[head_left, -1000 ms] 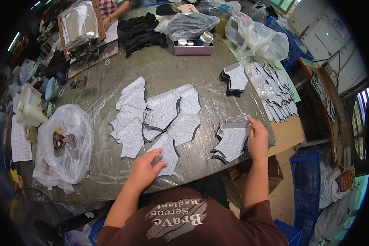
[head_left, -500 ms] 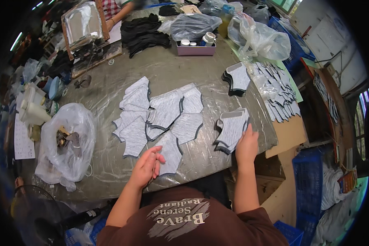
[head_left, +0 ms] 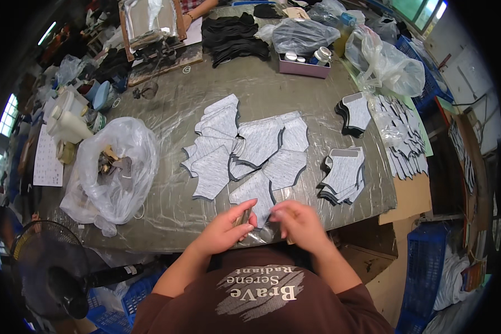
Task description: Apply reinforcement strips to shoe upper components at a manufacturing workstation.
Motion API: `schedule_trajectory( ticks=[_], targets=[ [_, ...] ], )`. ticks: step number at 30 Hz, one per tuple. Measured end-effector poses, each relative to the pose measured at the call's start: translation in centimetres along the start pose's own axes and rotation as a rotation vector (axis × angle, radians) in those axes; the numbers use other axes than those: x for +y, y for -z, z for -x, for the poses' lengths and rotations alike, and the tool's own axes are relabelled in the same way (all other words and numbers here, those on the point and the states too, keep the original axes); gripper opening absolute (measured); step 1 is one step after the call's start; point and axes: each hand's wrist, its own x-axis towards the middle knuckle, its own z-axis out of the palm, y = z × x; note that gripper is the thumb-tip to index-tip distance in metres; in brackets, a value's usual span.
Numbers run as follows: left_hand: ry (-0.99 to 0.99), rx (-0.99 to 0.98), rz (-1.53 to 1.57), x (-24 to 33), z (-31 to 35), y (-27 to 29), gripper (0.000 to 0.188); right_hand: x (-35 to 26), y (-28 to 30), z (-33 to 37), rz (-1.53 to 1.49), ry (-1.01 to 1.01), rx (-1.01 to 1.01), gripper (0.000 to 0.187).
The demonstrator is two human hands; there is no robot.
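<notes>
Left hand [head_left: 222,231] is pinching a slim dark object [head_left: 244,217], too small to identify, between thumb and fingers. Right hand [head_left: 301,227] is curling its fingers narrowly; cannot tell whether they are gripping anything. Grey fabric piece [head_left: 254,193] is lying between and just beyond both sets of fingertips. Neat fabric stack [head_left: 344,173] is resting beyond the right fingers, rightward.

The left forearm [head_left: 178,274] and right forearm [head_left: 340,268] slant inward to the table's [head_left: 167,238] near edge. There the left hand [head_left: 224,231] points its fingers inward; the right hand [head_left: 303,225], slightly blurred, bends its fingers toward it, the two apart.
</notes>
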Motion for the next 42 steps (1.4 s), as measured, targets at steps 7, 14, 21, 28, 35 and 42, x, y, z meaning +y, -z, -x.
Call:
schedule_trajectory(
  ticks=[7, 14, 21, 28, 35, 42],
  targets=[
    [-0.229, 0.07, -0.71, 1.0, 0.4, -0.9, 0.055, 0.8, -2.7, -1.1, -0.023, -0.083, -0.119, 0.012],
    [-0.212, 0.053, -0.72, 1.3, 0.4, -1.0, 0.054, 0.1, -2.4, -1.1, 0.104, -0.007, -0.129, 0.01],
    [0.017, -0.068, -0.254, 0.7, 0.4, -0.8, 0.058, 0.7, -1.7, -1.5, -0.19, -0.151, -0.189, 0.008],
    [0.126, -0.081, 0.023, 1.0, 0.6, -0.7, 0.058, 1.3, -1.8, -1.5, -0.341, -0.139, -0.221, 0.009],
    [-0.195, -0.017, -0.683, 1.2, 0.2, -0.9, 0.051, 1.2, -1.7, -1.4, -0.152, -0.119, -0.187, 0.012],
    [-0.268, -0.024, -0.646, 0.2, 0.1, -0.5, 0.055, 1.6, -2.2, -1.5, -0.216, -0.118, -0.177, 0.011]
  ],
)
